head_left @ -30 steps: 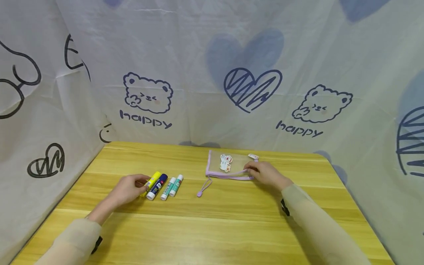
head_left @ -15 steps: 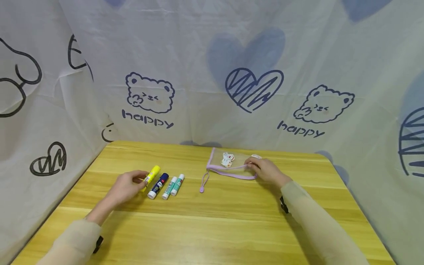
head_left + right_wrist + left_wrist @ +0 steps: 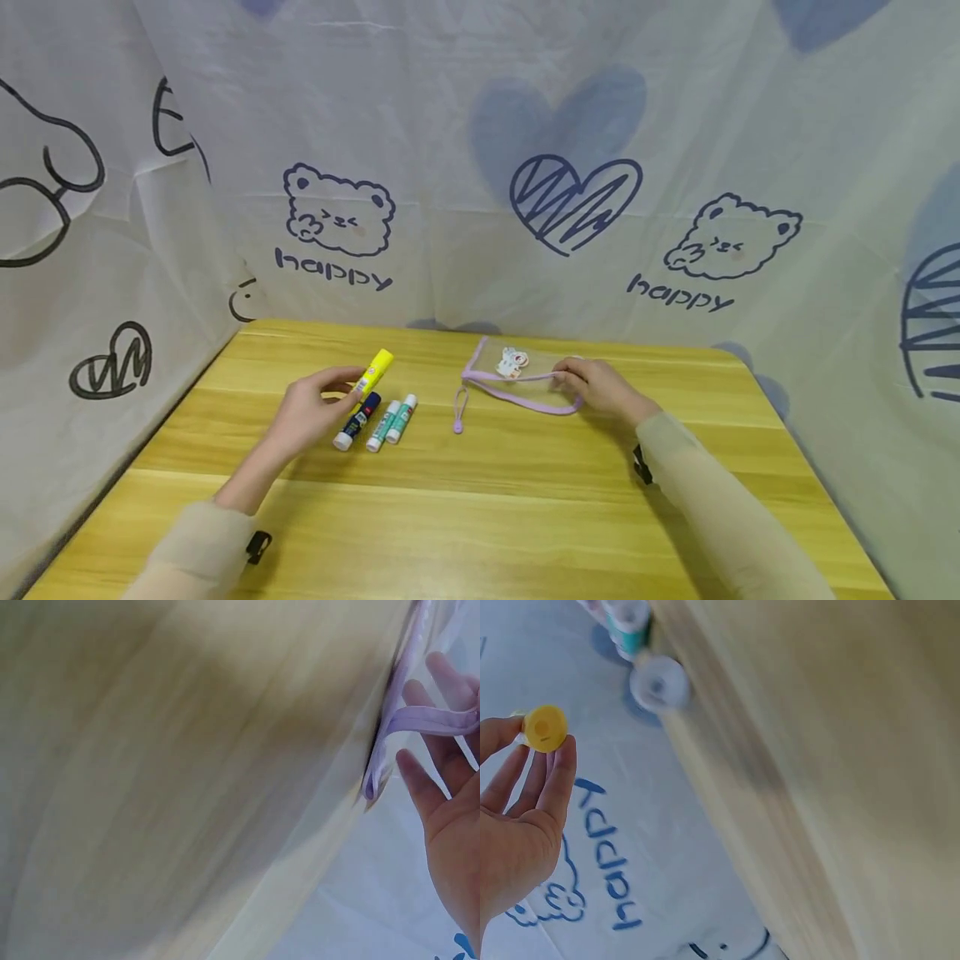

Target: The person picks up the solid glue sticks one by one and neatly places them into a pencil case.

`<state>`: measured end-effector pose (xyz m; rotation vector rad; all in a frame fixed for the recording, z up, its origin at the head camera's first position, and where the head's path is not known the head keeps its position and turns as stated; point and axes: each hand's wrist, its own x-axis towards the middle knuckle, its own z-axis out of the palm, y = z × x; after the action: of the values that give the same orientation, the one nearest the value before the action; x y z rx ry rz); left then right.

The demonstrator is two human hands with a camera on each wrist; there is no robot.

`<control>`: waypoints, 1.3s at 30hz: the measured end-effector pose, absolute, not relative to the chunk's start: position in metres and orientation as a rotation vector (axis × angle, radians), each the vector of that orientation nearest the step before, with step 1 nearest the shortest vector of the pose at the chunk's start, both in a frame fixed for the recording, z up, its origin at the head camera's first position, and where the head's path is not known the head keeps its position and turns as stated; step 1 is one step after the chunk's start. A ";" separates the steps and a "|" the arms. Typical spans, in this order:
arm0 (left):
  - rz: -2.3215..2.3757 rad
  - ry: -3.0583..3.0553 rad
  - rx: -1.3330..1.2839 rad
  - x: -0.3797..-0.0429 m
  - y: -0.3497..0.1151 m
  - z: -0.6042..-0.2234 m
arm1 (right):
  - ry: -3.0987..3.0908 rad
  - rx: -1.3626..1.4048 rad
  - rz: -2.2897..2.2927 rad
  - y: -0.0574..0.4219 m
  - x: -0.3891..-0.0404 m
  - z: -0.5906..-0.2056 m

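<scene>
Wood-grain table [image 3: 525, 525] beneath yellow tube [image 3: 377, 369], printed cloth [image 3: 450, 167] behind

With 12 o'clock pointing away from the person, a bare strip of table [image 3: 450, 533] leads toward 3 o'clock from the raised yellow stick [image 3: 373, 372] in the left hand [image 3: 318, 412] to the pouch [image 3: 522, 379]. Lower down, the navy stick [image 3: 357, 422], first teal stick [image 3: 383, 426] and second teal stick [image 3: 402, 418] obstruct the left hand's 3 o'clock; the way round lies on their 12 o'clock side. A pull cord [image 3: 458, 427] juts from the pouch's 7 o'clock corner. The pouch gapes toward 6 o'clock, while the right hand [image 3: 603, 387] blocks its 3 o'clock end. Hanging cloth [image 3: 450, 217] walls off 12 o'clock; toward 6 o'clock, the wood lies open between the sleeves [image 3: 727, 508].
</scene>
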<state>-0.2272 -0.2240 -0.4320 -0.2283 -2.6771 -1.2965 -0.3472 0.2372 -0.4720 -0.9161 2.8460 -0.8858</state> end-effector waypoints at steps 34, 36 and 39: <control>-2.323 -2.314 -0.005 -0.254 -0.081 -0.450 | 2.714 -0.799 -1.146 0.225 -0.335 -0.465; -2.347 -2.332 0.000 -0.256 -0.076 -0.451 | 2.730 -0.800 -1.136 0.225 -0.336 -0.465; -2.378 -2.377 -0.002 -0.257 -0.068 -0.452 | 2.748 -0.818 -1.128 0.225 -0.339 -0.464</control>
<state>-0.2575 -0.0684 -0.4516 -0.0020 -2.3768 -2.3778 -0.3391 0.2251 -0.4636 -0.8176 2.7477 -1.1284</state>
